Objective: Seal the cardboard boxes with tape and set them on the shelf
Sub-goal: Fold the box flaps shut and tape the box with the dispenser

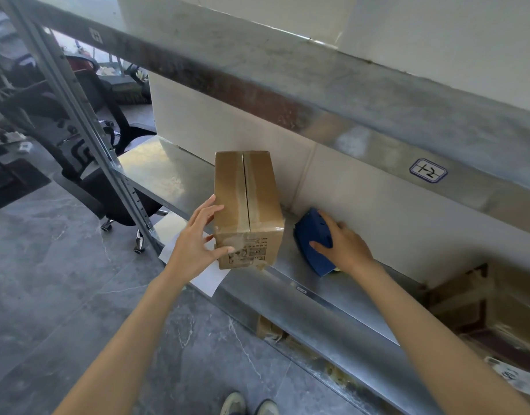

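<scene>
The cardboard box [247, 205] stands in the centre of the frame on the metal shelf [332, 292], long side running away from the viewer, its near end at the front edge of the shelf. A strip of clear tape [242, 187] covers the centre seam of the top flaps and folds down over the near end, where a printed label [251, 250] shows. The box appears sealed and placed.

Handling, as a judgement: the walls look stiff and square, so the box should resist a firm squeeze. The taped band is glossy and likely slippery. Take hold on the bare cardboard of the two long side faces, or under the near bottom edge. Weight cannot be judged.

The left hand [195, 238] rests against the near left corner of the box, fingers spread and nearly straight, thumb on the labelled end. It does not clasp the box.

The right hand [344, 244], right of centre, grasps a blue tape dispenser [313, 235] lying on the shelf just beside the box, fingers curled over its top.

A white sheet of paper [210, 277] overhangs the shelf edge below the left hand. More cardboard boxes [473, 298] sit lower right.
</scene>
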A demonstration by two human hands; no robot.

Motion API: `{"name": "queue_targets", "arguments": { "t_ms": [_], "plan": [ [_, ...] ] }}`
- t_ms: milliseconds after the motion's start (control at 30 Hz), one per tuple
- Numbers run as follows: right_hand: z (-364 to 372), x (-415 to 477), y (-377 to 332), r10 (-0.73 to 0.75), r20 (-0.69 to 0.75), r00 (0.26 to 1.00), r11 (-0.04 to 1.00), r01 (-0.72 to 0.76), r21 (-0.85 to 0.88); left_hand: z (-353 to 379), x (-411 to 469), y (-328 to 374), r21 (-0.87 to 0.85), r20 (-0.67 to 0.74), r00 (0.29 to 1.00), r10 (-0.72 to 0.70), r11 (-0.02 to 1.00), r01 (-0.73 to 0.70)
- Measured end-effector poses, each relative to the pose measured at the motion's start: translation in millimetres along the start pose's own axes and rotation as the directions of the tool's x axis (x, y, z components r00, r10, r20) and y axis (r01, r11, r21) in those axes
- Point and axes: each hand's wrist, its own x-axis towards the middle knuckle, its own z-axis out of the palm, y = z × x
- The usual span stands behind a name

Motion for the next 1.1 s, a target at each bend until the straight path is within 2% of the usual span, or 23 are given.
{"name": "queue_targets", "arguments": {
  "t_ms": [100, 233, 367, 500, 633, 767, 933, 1100],
  "plan": [
    [-13, -5, -20, -0.156, -0.037, 0.987, 0.984, 0.159, 0.083, -2, 0, 3, -0.002, 0.006, 1.0, -0.001, 1.0, 0.001],
    [-21, -8, -57, -0.37, -0.114, 0.922, 0.909, 0.384, 0.161, -6, 2, 5, 0.014, -0.002, 1.0, 0.0, 1.0, 0.0],
    [-11, -4, -79, -0.468, -0.102, 0.878, 0.852, 0.479, 0.211, -10, 4, 6, 0.055, 0.009, 0.999, 0.041, 0.998, -0.041],
    [4, 2, -80, -0.457, -0.161, 0.875, 0.826, 0.484, 0.289, -12, 5, 5, 0.083, 0.006, 0.998, 0.07, 0.994, -0.07],
    [11, 6, -77, -0.466, -0.221, 0.857, 0.807, 0.514, 0.29, -11, 4, 5, 0.094, -0.004, 0.998, 0.07, 0.993, -0.069],
    [14, 6, -80, -0.448, -0.234, 0.863, 0.812, 0.502, 0.297, -4, 4, 10, 0.072, -0.07, 0.996, 0.058, 0.996, -0.053],
    [20, 4, -91, -0.39, -0.348, 0.853, 0.825, 0.491, 0.28, 17, 1, 15, 0.017, -0.214, 0.977, -0.002, 1.0, 0.006],
    [24, -1, -100, -0.337, -0.363, 0.869, 0.842, 0.45, 0.296, 22, -2, 22, -0.003, -0.223, 0.974, -0.046, 0.999, 0.047]
  ]
}}
